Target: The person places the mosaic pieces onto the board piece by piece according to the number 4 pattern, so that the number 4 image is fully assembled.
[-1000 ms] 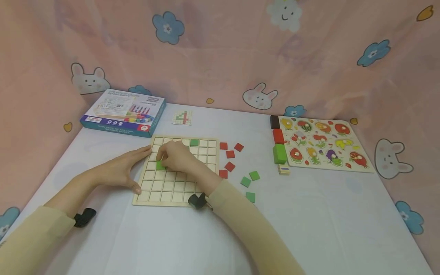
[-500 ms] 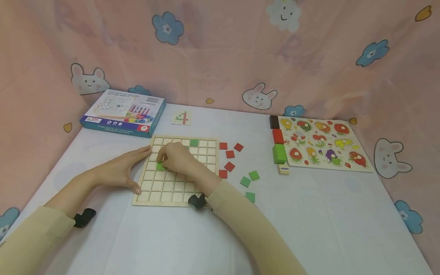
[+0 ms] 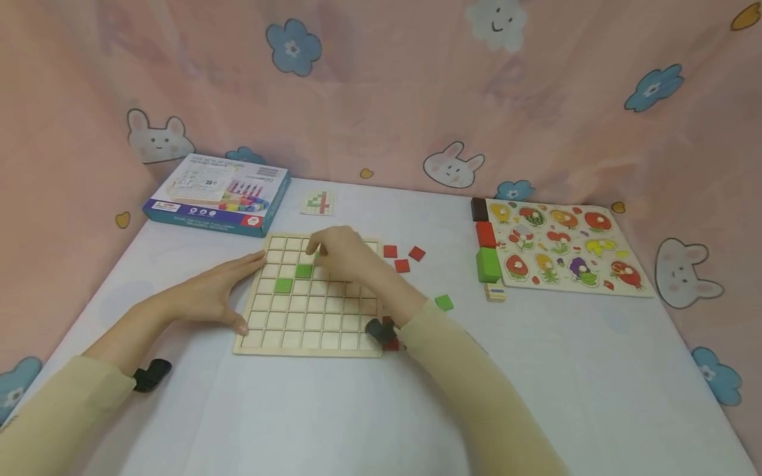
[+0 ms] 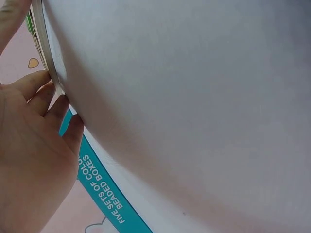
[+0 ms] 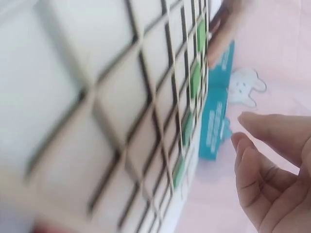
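Note:
A wooden grid board (image 3: 315, 322) lies on the white table, with several green square tiles in its cells. Two of these, a green tile (image 3: 283, 285) and another green tile (image 3: 303, 271), sit in a diagonal step. My left hand (image 3: 205, 291) rests at the board's left edge, fingers and thumb spread along the rim; its fingertips touch the edge in the left wrist view. Above the upper part of the board is my right hand (image 3: 345, 252), partly covering tiles there. In the right wrist view, its thumb and loosely bent index finger stand slightly apart with nothing between them.
Loose red tiles (image 3: 402, 266) lie right of the board, and a green tile (image 3: 444, 302) beyond them. A small pattern card (image 3: 318, 203) and a box (image 3: 217, 195) lie behind. Coloured blocks (image 3: 489, 265) line a fruit puzzle board (image 3: 565, 248).
My right hand has let go of the lower-left green tile and moved up and right, uncovering that tile and another. My left hand has stayed at the board's edge.

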`<state>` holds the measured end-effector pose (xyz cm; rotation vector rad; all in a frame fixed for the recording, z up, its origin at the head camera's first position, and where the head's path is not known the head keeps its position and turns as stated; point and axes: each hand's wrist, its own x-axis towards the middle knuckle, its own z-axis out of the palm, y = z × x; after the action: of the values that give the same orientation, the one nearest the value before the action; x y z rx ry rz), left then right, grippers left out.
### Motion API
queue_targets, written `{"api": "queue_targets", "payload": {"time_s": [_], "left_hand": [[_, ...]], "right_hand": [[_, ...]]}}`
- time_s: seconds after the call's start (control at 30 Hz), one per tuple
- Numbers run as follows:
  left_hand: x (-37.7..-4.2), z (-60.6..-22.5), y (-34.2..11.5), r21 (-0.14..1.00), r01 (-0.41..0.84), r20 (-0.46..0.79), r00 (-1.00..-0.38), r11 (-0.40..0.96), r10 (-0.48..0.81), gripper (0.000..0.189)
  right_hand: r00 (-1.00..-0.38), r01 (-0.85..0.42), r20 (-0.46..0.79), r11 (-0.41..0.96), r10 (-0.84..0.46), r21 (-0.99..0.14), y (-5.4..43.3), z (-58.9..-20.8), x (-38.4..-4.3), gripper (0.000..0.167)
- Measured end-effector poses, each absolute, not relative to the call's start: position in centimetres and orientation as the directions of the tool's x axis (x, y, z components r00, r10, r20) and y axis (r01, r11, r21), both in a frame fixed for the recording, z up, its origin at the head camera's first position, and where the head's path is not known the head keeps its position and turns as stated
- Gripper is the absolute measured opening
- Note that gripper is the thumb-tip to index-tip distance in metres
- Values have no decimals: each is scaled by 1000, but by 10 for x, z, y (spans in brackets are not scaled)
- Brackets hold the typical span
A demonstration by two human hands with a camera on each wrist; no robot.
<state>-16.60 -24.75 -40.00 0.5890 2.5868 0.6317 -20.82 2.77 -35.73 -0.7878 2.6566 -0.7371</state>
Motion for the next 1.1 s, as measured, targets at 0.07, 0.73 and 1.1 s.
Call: {"api": "queue_targets", "payload": {"time_s": [0.07, 0.73, 1.1], "left_hand": [[-166, -400, -247, 506, 297, -285, -828, 810, 482, 135], [-167, -398, -245, 504, 291, -289, -830, 813, 476, 136], [-165, -398, -244, 506, 295, -283, -831, 811, 479, 135]], "right_hand": [[-820, -421, -120, 731, -560, -537, 47, -352, -210, 22], [-814, -335, -231, 756, -533, -563, 201, -371, -175, 21], [-695, -403, -312, 710, -648, -578, 218, -376, -168, 45]]}}
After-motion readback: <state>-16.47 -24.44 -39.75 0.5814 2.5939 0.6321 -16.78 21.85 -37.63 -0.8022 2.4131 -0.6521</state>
